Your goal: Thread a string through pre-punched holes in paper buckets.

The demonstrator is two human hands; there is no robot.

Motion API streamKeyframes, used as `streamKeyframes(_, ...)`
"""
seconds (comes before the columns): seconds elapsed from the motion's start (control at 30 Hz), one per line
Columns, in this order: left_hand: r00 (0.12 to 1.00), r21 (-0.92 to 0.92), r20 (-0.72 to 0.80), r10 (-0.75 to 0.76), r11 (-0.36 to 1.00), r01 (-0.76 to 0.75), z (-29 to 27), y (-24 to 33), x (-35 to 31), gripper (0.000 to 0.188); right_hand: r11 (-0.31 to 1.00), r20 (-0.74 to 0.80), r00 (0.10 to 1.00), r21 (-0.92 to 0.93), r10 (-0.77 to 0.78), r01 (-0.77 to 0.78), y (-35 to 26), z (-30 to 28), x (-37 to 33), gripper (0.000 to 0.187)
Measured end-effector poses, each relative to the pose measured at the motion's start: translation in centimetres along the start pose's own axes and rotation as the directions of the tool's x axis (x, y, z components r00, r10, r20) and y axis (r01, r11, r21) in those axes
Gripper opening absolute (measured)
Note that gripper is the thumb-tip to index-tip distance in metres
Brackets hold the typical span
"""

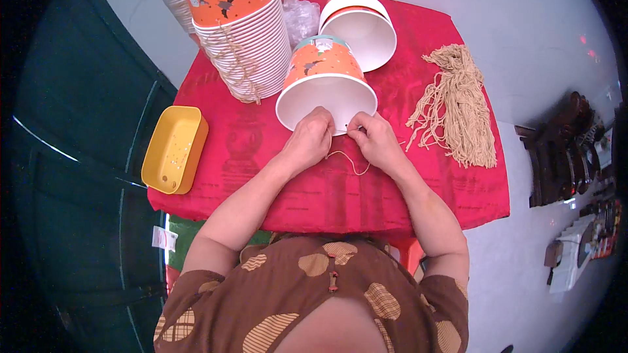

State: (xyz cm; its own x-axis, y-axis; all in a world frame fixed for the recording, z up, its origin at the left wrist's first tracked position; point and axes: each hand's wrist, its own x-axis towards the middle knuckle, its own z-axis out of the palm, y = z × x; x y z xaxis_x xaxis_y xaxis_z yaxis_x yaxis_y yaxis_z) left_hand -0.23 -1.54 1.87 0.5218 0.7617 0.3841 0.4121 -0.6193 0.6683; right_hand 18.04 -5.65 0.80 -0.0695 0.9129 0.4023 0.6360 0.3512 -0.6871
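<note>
An orange paper bucket (325, 59) with a white inside lies tipped on the table, its mouth facing me. My left hand (313, 134) is closed at the near rim, its fingertips partly inside the mouth. Just to the right, my right hand (374, 138) pinches at the same rim, close to a small dark spot. A thin beige cord (356, 171) loops down below the rim between both hands; its ends are hidden by my fingers. Exactly what each set of fingertips grips is too small to make out fully.
Tall stacks of nested buckets (245, 46) stand at back left, with cord hanging down one. Behind my bucket lie more buckets (366, 36) beside a clear plastic bag (301, 18). A beige cord bundle (464, 111) lies right; a yellow tray (196, 157) with small bits sits left.
</note>
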Motion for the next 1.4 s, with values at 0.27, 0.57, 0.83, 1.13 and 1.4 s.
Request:
streamKeyframes(0.27, 0.996, 0.107, -0.089, 0.001, 0.994, 0.008, 1.2, -0.3, 0.0, 0.003, 0.998, 0.080, 0.997, 0.062, 0.023, -0.028, 0.3, -0.3, -0.1, 0.008)
streamKeyframes(0.57, 0.991, 0.213, -0.133, -0.001, 0.976, 0.030, 1.7, -0.3, 0.5, 0.003, 0.995, 0.073, 0.997, 0.098, -0.030, 0.023, 0.2, -0.5, -0.3, 0.005)
streamKeyframes(0.83, 0.982, -0.020, -0.019, -0.186, 0.982, 0.186, 0.0, -0.2, 0.2, 0.008, 0.991, 0.152, 0.988, 0.133, -0.033, 0.013, 0.1, -1.5, 0.2, 0.005)
streamKeyframes(1.13, 0.991, -0.551, 0.077, -0.111, 0.823, 0.135, 0.2, -0.1, 0.1, 0.019, 0.997, 0.195, 0.981, 0.078, -0.009, -0.006, 0.7, -1.6, 0.4, 0.006)
streamKeyframes(1.4, 0.953, -0.392, 0.193, -0.233, 0.872, 0.293, 0.3, 0.8, 0.4, 0.019, 0.992, 0.164, 0.985, 0.121, -0.052, 0.033, 0.7, -1.3, 0.5, 0.005)
